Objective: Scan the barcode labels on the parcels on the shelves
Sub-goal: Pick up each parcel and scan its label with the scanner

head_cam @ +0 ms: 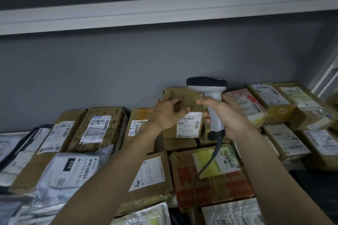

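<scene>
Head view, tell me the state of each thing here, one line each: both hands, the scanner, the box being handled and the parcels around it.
Left hand: fingers spread and bent on the small brown box, steadying it.
Right hand: grips the scanner handle.
Barcode scanner: held upright, head on top, cable hanging down.
Small brown box: raised above its neighbours, white label showing.
Other parcels: lying flat on the shelf, labels up.

— Shelf contents?
— Parcels cover it edge to edge. Brown cardboard boxes (102,129) with white barcode labels (97,129) run along the grey back wall (128,64).
— Front row?
— A grey poly mailer (71,171) marked 010 at left; a red-printed carton (210,175) at right.
— Shelf surface?
— Not visible beneath them.
</scene>
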